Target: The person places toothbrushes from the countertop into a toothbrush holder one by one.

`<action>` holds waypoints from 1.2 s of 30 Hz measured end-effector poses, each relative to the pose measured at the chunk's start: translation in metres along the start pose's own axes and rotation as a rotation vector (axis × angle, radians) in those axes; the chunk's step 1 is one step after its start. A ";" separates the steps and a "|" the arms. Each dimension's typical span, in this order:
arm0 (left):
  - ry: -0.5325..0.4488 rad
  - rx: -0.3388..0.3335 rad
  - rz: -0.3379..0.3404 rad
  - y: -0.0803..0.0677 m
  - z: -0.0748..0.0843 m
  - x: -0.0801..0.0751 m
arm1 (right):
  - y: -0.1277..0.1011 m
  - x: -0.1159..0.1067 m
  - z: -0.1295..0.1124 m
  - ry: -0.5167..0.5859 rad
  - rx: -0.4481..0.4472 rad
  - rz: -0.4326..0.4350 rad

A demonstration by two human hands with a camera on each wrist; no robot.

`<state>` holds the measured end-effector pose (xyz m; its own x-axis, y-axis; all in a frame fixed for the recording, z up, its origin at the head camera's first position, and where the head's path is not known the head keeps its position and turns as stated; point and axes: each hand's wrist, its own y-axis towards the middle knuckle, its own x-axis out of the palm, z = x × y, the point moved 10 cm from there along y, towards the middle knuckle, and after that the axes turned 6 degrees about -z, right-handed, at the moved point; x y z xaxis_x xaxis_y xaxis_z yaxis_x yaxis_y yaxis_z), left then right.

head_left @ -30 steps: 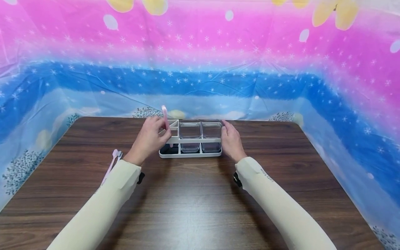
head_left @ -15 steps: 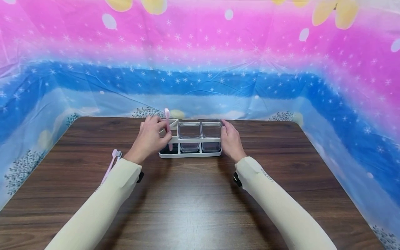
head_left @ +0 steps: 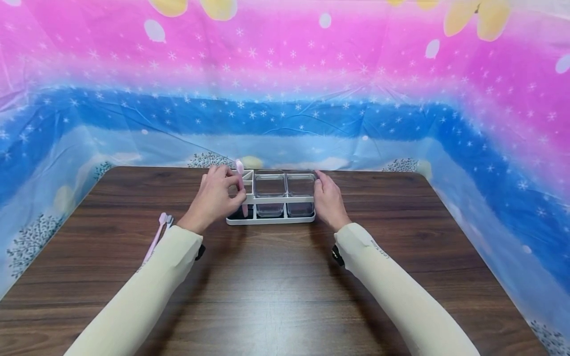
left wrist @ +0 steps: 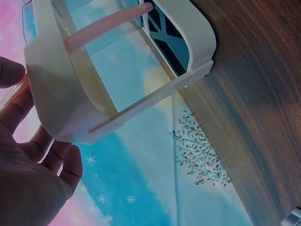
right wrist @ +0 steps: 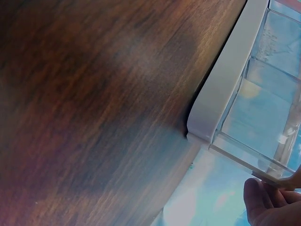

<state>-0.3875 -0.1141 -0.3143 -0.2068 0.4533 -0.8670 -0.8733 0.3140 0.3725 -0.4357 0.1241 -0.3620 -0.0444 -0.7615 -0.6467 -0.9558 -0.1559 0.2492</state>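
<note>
On the wooden table point(head_left: 276, 287) stands 1 white rack point(head_left: 270, 218), close to the far edge and about midway between the far corners. It holds 2 clear square cups point(head_left: 285, 185) side by side in its middle and right bays, and 1 pink toothbrush point(head_left: 241, 179) stands nearly upright in the left bay. 2 more toothbrushes point(head_left: 159, 230), 1 pink and 1 pale, lie together near the left edge of the table, partly hidden behind the left sleeve point(head_left: 147, 291).

The left hand point(head_left: 214, 197) pinches the upright toothbrush between thumb and fingers at the rack's left end. The right hand point(head_left: 328, 199) rests against the right end of the rack; its fingers look fairly straight in the head view, and the right wrist view shows fingertips touching the top rim beside a cup.

The head view gives the whole layout but hides the left bay behind the left hand. The left wrist view looks up through that bay: the pink handle point(left wrist: 106, 24) runs slanted inside the white frame and its tip reaches the dark base. The right wrist view shows the rack's rounded right corner point(right wrist: 207, 123) sitting on the wood and the clear cup wall above it.

A pink and blue plastic sheet point(head_left: 285, 89) printed with snowflakes walls the table on 3 sides.
</note>
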 end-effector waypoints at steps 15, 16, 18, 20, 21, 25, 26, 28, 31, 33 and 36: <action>-0.035 0.042 0.060 -0.004 0.001 -0.003 | 0.000 0.000 0.001 -0.002 0.002 0.002; -0.041 0.046 0.069 -0.004 0.001 -0.004 | 0.000 0.000 0.001 0.000 0.003 0.001; -0.058 0.052 0.086 -0.005 0.001 -0.005 | 0.000 0.000 0.001 0.001 0.004 -0.001; -0.071 0.056 0.107 -0.005 0.001 -0.007 | 0.000 0.000 0.000 0.001 0.005 -0.003; -0.076 0.058 0.118 -0.005 0.001 -0.008 | 0.000 0.000 0.000 0.001 0.005 -0.003; -0.074 0.060 0.158 -0.007 0.002 -0.014 | 0.000 0.000 0.000 -0.001 0.002 -0.005; -0.071 0.060 0.164 -0.007 0.002 -0.015 | 0.000 0.000 0.000 -0.002 0.001 -0.006; -0.072 0.062 0.171 -0.008 0.003 -0.017 | 0.000 0.000 0.000 -0.004 0.000 -0.004; -0.079 0.062 0.176 -0.010 0.003 -0.018 | 0.000 0.001 0.001 -0.004 0.000 -0.001; -0.082 0.065 0.179 -0.011 0.003 -0.018 | 0.000 0.001 0.002 -0.001 -0.001 0.002; -0.085 0.063 0.178 -0.011 0.002 -0.017 | 0.000 0.002 0.002 0.007 0.002 -0.003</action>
<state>-0.3732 -0.1235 -0.3025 -0.3150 0.5743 -0.7556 -0.7966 0.2727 0.5394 -0.4358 0.1237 -0.3648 -0.0393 -0.7655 -0.6423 -0.9566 -0.1569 0.2455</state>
